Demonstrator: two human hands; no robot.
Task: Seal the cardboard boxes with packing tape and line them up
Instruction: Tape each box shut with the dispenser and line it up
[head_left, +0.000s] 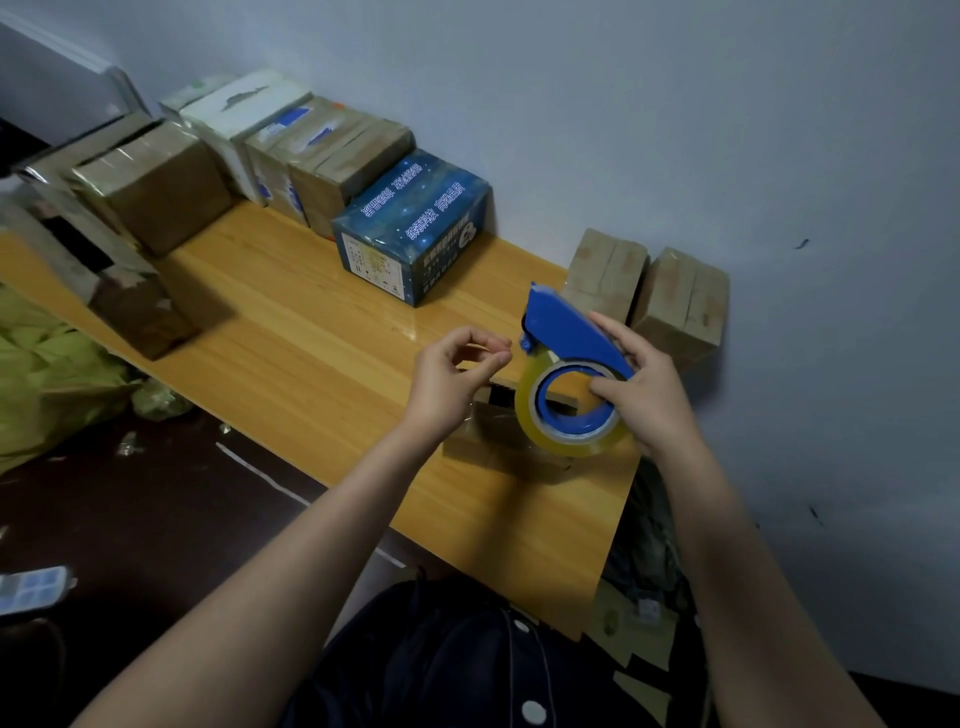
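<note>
The right hand (644, 384) grips the blue dispenser (571, 332), fingers curled over its cover and thumb at the core of the roll (582, 446). It holds the dispenser just above a small box (493, 452) on the table (311, 338). A dark gap shows at the box's top seam. Just left, the left hand (452, 374) has its thumb and fingertips pressed together. Whether they pinch tape cannot be told. Farther off, two brown boxes (605, 270) stand by the wall. A blue box (415, 228) sits at the near end of a taped row (337, 156) along the wall.
</note>
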